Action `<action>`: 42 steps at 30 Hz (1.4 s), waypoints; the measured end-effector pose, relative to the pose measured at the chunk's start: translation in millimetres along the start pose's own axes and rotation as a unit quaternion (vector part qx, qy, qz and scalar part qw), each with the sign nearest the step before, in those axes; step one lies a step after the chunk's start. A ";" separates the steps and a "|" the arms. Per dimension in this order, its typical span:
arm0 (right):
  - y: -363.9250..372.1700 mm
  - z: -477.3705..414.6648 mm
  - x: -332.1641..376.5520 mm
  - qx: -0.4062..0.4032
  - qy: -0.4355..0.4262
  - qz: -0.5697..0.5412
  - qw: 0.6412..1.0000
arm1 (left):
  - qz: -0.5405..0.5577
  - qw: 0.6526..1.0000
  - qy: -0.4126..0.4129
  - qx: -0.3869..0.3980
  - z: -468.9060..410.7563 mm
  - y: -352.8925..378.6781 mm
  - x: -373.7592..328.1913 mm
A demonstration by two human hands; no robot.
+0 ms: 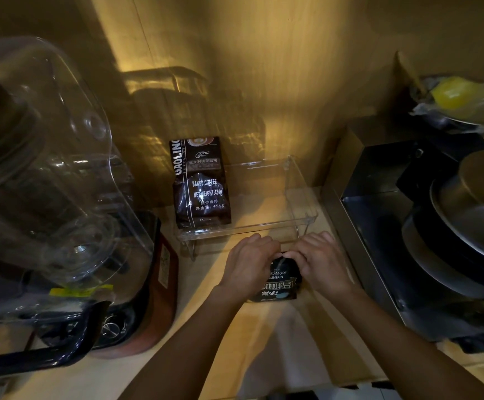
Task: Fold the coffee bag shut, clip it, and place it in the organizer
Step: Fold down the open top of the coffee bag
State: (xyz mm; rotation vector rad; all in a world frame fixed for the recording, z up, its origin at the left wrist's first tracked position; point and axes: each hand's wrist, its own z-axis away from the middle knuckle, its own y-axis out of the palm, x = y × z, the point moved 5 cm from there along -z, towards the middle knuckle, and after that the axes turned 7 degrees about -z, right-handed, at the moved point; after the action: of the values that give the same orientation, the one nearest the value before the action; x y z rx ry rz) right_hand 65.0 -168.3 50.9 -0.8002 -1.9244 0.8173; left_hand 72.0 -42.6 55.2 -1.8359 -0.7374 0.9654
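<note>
A small black coffee bag (279, 281) with white lettering stands on the wooden counter in front of me. My left hand (249, 262) and my right hand (320, 259) both grip its top edge, fingers curled over it, so the top of the bag is hidden. Just behind the hands stands a clear plastic organizer (301, 203) on small legs. A larger dark brown coffee bag (200, 183) leans upright in the organizer's left part. I see no clip.
A blender with a clear sound cover (47, 168) fills the left side. At the right a metal appliance (379, 220) carries stacked pots and lids (466, 215). A wooden wall (249, 82) closes the back.
</note>
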 end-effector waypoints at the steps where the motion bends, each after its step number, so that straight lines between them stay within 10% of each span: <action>1: -1.4 -0.4 -3.4 0.002 0.008 0.016 1.000 | 0.001 1.000 -0.007 -0.005 0.1 -1.1 2.2; 42: 0.8 -25.8 -7.8 0.057 -0.002 -0.064 0.996 | 0.005 0.996 -0.084 -0.018 20.8 -20.9 51.8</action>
State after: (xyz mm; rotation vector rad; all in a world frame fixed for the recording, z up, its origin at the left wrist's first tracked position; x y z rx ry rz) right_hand 91.2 -168.0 57.1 -0.6005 -1.8931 0.8411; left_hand 79.1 16.5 52.2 -1.8064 -0.8531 1.1298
